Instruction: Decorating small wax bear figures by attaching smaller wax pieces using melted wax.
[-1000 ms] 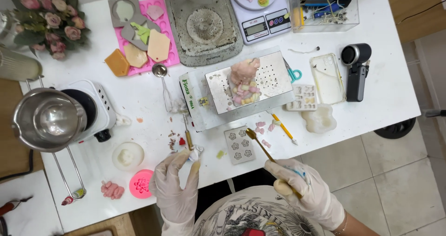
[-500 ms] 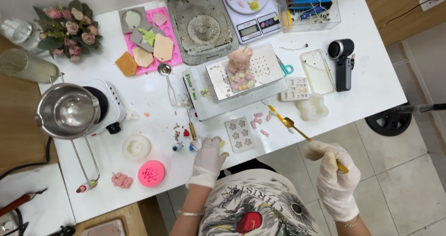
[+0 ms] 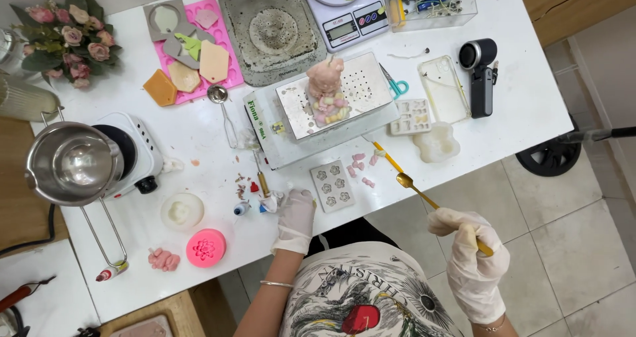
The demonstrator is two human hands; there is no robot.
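My right hand (image 3: 472, 261), in a white glove, grips a gold long-handled spoon (image 3: 419, 190) out past the table's front edge, its bowl pointing toward the table. My gloved left hand (image 3: 295, 218) rests on the table near the front edge, fingers closed on a small white bottle (image 3: 269, 203). Just right of that hand lies a small grey mould (image 3: 332, 186) with flower-shaped cavities. Small pink pieces (image 3: 363, 167) lie scattered beyond it. A pink bear-shaped figure (image 3: 326, 92) stands on a perforated metal tray (image 3: 371, 85) set on a box.
A steel pot (image 3: 71, 165) sits on a white hot plate at the left. Nearby are a pink round mould (image 3: 206, 247), a white round mould (image 3: 181, 211), a digital scale (image 3: 344, 9), a pink mat with shapes (image 3: 192, 45), flowers (image 3: 63, 42), a black camera (image 3: 479, 72) and a black wheel (image 3: 548, 158) on the tiled floor.
My right hand has drawn the gold spoon back off the table toward the floor side. My left hand stays at the front edge by the small bottles. The view has shifted.
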